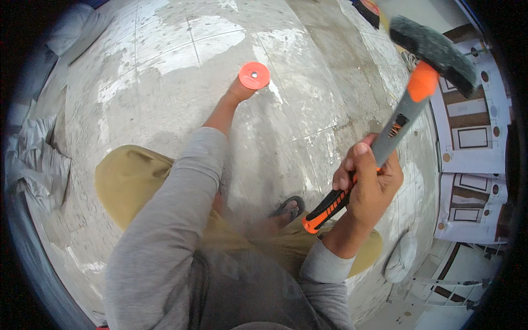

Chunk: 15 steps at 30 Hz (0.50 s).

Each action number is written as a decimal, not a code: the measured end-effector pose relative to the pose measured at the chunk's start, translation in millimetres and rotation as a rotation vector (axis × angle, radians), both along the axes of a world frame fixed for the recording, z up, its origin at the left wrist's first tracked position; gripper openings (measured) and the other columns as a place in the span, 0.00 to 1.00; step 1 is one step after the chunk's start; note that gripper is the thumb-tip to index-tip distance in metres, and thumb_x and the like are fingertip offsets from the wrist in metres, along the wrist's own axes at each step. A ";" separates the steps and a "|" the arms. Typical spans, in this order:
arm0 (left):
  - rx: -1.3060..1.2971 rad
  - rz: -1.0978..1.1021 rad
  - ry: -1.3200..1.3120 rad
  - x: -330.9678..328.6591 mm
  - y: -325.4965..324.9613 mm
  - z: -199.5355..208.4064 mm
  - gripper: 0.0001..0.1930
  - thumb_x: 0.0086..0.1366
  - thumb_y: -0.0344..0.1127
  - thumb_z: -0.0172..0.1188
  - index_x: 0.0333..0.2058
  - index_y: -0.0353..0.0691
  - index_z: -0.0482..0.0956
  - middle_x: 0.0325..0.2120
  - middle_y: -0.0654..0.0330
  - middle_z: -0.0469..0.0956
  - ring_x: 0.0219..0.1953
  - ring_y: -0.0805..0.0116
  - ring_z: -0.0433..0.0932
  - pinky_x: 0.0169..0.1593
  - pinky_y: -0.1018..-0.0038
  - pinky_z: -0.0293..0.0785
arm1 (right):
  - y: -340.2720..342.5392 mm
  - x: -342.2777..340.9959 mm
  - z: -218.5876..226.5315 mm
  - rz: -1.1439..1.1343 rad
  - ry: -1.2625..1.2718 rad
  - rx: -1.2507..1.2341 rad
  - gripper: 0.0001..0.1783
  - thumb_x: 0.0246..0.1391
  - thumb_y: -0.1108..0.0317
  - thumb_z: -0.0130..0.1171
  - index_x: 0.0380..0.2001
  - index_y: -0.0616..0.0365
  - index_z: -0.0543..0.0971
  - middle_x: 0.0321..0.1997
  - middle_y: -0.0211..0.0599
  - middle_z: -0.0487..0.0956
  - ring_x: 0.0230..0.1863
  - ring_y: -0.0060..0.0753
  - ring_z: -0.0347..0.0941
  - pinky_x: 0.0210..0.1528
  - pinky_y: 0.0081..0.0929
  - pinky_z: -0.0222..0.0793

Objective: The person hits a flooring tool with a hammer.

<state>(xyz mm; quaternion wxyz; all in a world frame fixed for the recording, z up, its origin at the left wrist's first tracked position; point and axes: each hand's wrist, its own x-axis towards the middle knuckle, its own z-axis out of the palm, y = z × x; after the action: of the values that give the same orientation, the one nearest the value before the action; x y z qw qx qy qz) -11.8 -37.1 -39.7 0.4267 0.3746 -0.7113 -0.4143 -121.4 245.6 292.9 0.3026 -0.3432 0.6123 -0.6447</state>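
Observation:
My right hand [367, 181] is wrapped round the grip of a hammer [403, 118]. The hammer has a dark, worn head, an orange collar, a grey shaft and a black-and-orange handle end. It is raised and tilted, with its head up at the far right. Farther ahead, my left hand [240, 91] reaches down over the floor, closed under a round orange hand guard. The guard belongs to a chisel [254, 75], whose metal striking end shows at the guard's centre. Guard and hand hide the chisel's shaft and tip. Hammer and chisel are well apart.
The tiled floor [297, 88] is scraped and patchy, with pale residue. Crumpled grey-white sheeting [44, 165] lies at the left. A whitish sack [401, 257] lies at the lower right, near printed panels [470, 110]. My sandalled foot [290, 209] is below the hammer handle.

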 end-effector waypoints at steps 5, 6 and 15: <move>0.063 -0.110 -0.110 -14.8 -1.6 -13.5 0.22 0.58 0.39 0.64 0.51 0.42 0.74 0.50 0.56 0.76 0.53 0.60 0.73 0.54 0.67 0.70 | -9.5 -2.9 21.1 0.007 0.073 -0.082 0.06 0.56 0.73 0.56 0.32 0.65 0.71 0.17 0.34 0.69 0.10 0.19 0.61 0.12 0.18 0.57; 0.100 -0.140 -0.102 -10.0 -7.0 -25.9 0.21 0.59 0.39 0.63 0.51 0.42 0.73 0.50 0.55 0.76 0.53 0.60 0.73 0.54 0.67 0.70 | -14.4 1.1 29.5 -0.001 0.121 -0.150 0.07 0.56 0.72 0.55 0.32 0.65 0.71 0.16 0.33 0.68 0.10 0.19 0.60 0.10 0.18 0.56; 0.125 -0.140 -0.113 -17.3 11.6 7.5 0.20 0.58 0.38 0.62 0.48 0.42 0.75 0.47 0.54 0.77 0.52 0.57 0.74 0.54 0.67 0.70 | -62.8 2.3 31.0 -0.132 0.280 -0.248 0.09 0.61 0.66 0.54 0.34 0.62 0.72 0.17 0.31 0.68 0.11 0.20 0.61 0.10 0.18 0.56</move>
<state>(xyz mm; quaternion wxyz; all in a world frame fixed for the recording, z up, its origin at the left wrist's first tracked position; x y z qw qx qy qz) -29.1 -25.4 -32.1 0.3317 0.3724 -0.7315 -0.4650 -119.2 182.9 323.9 0.1268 -0.4234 0.5857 -0.6795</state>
